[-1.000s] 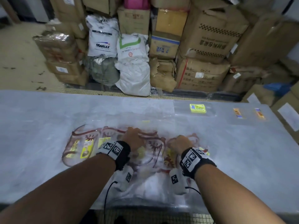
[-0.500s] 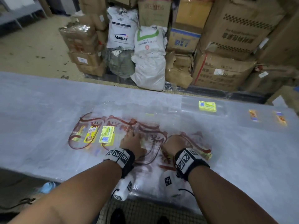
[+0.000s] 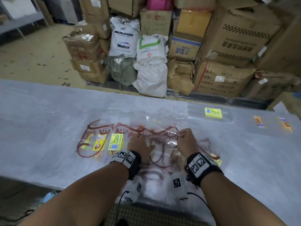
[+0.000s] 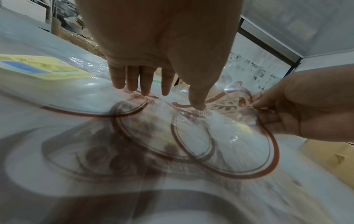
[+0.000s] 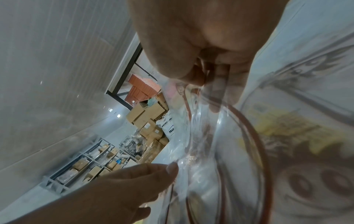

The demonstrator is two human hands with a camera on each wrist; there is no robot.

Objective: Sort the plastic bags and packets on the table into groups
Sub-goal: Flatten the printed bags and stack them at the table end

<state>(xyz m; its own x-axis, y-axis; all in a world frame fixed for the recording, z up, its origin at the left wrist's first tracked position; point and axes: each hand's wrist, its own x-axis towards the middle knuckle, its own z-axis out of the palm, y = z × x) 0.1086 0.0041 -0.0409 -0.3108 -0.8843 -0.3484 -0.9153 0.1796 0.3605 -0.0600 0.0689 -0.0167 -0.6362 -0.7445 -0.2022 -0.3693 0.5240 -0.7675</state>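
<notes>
Where bags lie, table [image 3: 40,115] before boxes [image 3: 236,38]

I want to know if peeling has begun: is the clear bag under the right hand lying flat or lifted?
Partly lifted. The right hand pinches the clear bag, raising its edge off the pile; the rest lies flat.

Bkgd beyond the table [image 3: 40,111]: cardboard cartons [image 3: 241,35] are standing stacked in a row on the floor, several dented, one at left wrapped in shiny film [image 3: 81,46]. White sack marked MARLEX [image 3: 123,38] is leaning upright among them, w/ a green-marked white sack [image 3: 151,48] just beside it to the right, sitting on another white sack [image 3: 151,80]; a pink box [image 3: 158,3] is sitting atop the stack. Metal shelving w/ boxes [image 5: 91,163] is showing in right wrist view.
</notes>
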